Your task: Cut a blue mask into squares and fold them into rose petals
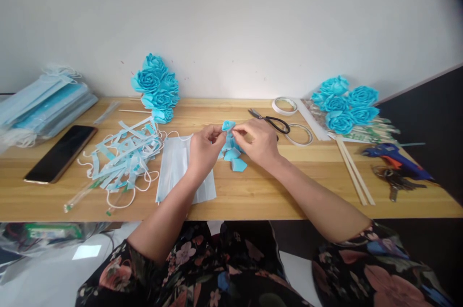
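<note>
Between my two hands, above the middle of the table, is a small blue folded petal piece (228, 125). My left hand (207, 145) pinches it from the left with thumb and finger. From the other side, the fingertips of my right hand (257, 140) are closed at its edge. Several loose blue petals (235, 156) lie on the wood just below the hands. A flattened pale face mask (173, 167) rests under my left wrist. Black-handled scissors (277, 123) lie beyond my right hand, beside two rolls of tape (284, 105).
Mask scraps and ear loops (126, 152) are heaped at left, near a phone (61, 153) and stacked masks (47, 104). Blue fabric roses stand at back left (155, 87) and right (343, 104). Wooden sticks (356, 172), a glue gun (398, 158) and keys (396, 182) lie at right.
</note>
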Available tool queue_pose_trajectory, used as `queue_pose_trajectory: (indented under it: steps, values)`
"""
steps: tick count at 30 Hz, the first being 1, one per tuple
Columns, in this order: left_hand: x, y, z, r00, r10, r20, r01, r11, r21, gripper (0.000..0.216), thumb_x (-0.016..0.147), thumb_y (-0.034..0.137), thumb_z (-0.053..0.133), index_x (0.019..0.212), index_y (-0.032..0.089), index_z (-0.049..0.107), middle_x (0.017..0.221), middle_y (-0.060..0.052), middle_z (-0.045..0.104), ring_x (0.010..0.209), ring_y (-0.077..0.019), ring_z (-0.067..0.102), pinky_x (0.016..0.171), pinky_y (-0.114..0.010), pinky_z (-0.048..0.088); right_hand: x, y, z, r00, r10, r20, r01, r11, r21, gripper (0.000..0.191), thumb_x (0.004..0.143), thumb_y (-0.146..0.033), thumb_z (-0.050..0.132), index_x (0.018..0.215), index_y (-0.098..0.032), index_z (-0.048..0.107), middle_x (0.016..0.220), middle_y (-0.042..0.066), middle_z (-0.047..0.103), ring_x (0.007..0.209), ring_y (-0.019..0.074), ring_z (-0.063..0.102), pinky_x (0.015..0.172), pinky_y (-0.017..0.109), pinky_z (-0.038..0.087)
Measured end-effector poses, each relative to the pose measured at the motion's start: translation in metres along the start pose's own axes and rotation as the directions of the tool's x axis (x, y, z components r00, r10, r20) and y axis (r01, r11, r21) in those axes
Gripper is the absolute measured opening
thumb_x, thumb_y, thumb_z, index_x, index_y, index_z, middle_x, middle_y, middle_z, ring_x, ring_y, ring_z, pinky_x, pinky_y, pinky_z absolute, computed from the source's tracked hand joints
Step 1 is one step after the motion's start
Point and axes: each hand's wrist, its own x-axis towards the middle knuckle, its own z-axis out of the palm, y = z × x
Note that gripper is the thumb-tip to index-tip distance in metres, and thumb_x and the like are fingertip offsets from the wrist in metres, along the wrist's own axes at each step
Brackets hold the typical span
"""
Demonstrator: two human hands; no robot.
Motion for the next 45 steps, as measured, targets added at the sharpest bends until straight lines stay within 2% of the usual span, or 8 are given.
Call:
queue_pose_trajectory:
  steps: [4, 11, 25, 36, 39, 41, 45]
  values:
    - [-0.0008, 0.0003, 0.0006, 1.000, 0.014, 0.020, -0.015, 1.000, 0.007, 0.012, 0.080, 0.029, 0.062, 0.077, 0.018, 0.068, 0.070, -0.001, 0.066, 0.062, -0.0120, 0.053, 0.061, -0.024, 0.040, 0.0000, -0.0014, 0.0004, 0.998, -0.015, 0.066, 0.016, 1.000, -0.016, 0.012, 0.091, -0.029, 0.060, 0.086, -0.023, 0.069, 0.082, 0.004, 0.074, 0.079, 0.0202, 0.063, 0.074, 0.035, 0.042]
    - [-0.0030, 0.0045, -0.0003, 0.997, 0.076, 0.026, -0.079, 0.985, 0.152, 0.011, 0.081, 0.023, 0.060, 0.075, 0.020, 0.069, 0.065, 0.001, 0.063, 0.060, -0.0118, 0.050, 0.059, -0.024, 0.036, 0.0008, -0.0016, -0.0008, 0.994, -0.056, 0.098, 0.058, 0.998, -0.021, 0.017, 0.092, -0.028, 0.056, 0.082, -0.022, 0.068, 0.077, 0.004, 0.072, 0.075, 0.0195, 0.062, 0.073, 0.035, 0.043]
    - [-0.0016, 0.0036, -0.0004, 0.998, 0.043, 0.039, -0.048, 0.990, 0.131, 0.013, 0.082, 0.025, 0.059, 0.073, 0.019, 0.067, 0.061, 0.003, 0.057, 0.058, -0.0108, 0.046, 0.057, -0.024, 0.035, -0.0007, 0.0009, -0.0005, 0.986, -0.117, 0.122, 0.116, 0.993, 0.015, 0.023, 0.095, -0.024, 0.047, 0.084, -0.021, 0.068, 0.076, 0.004, 0.070, 0.074, 0.0192, 0.060, 0.073, 0.035, 0.042]
    - [-0.0017, 0.0046, -0.0001, 0.999, 0.031, 0.036, -0.035, 0.993, 0.109, 0.014, 0.080, 0.027, 0.059, 0.071, 0.018, 0.065, 0.060, 0.003, 0.056, 0.057, -0.0104, 0.045, 0.057, -0.024, 0.034, -0.0004, -0.0015, -0.0036, 0.985, -0.093, 0.148, 0.081, 0.994, 0.080, 0.026, 0.096, -0.026, 0.046, 0.084, -0.021, 0.068, 0.079, 0.005, 0.071, 0.076, 0.0197, 0.061, 0.076, 0.036, 0.042]
    - [-0.0011, 0.0043, -0.0005, 0.999, 0.018, 0.049, -0.022, 0.997, 0.078, 0.015, 0.080, 0.029, 0.060, 0.071, 0.018, 0.065, 0.061, 0.002, 0.056, 0.057, -0.0104, 0.045, 0.056, -0.024, 0.034, -0.0001, -0.0025, -0.0039, 0.989, -0.028, 0.146, 0.010, 0.992, 0.123, 0.026, 0.095, -0.028, 0.048, 0.079, -0.021, 0.066, 0.077, 0.004, 0.071, 0.076, 0.0196, 0.062, 0.077, 0.036, 0.044]
    - [-0.0003, 0.0047, -0.0017, 0.998, -0.002, 0.058, 0.001, 1.000, 0.013, 0.015, 0.079, 0.030, 0.060, 0.071, 0.018, 0.063, 0.063, 0.002, 0.057, 0.058, -0.0104, 0.047, 0.057, -0.024, 0.035, 0.0005, -0.0014, -0.0040, 0.988, 0.078, 0.132, -0.106, 0.968, 0.226, 0.024, 0.095, -0.031, 0.049, 0.081, -0.022, 0.065, 0.078, 0.004, 0.071, 0.077, 0.0191, 0.064, 0.077, 0.035, 0.046]
    - [0.0014, 0.0067, -0.0047, 0.996, -0.071, 0.056, 0.077, 0.989, -0.129, 0.016, 0.077, 0.030, 0.061, 0.067, 0.018, 0.058, 0.061, 0.003, 0.056, 0.058, -0.0099, 0.048, 0.058, -0.023, 0.038, 0.0024, 0.0056, -0.0021, 0.933, 0.325, 0.155, -0.358, 0.782, 0.511, 0.020, 0.092, -0.039, 0.054, 0.100, -0.022, 0.063, 0.092, 0.003, 0.072, 0.084, 0.0180, 0.068, 0.076, 0.032, 0.052]
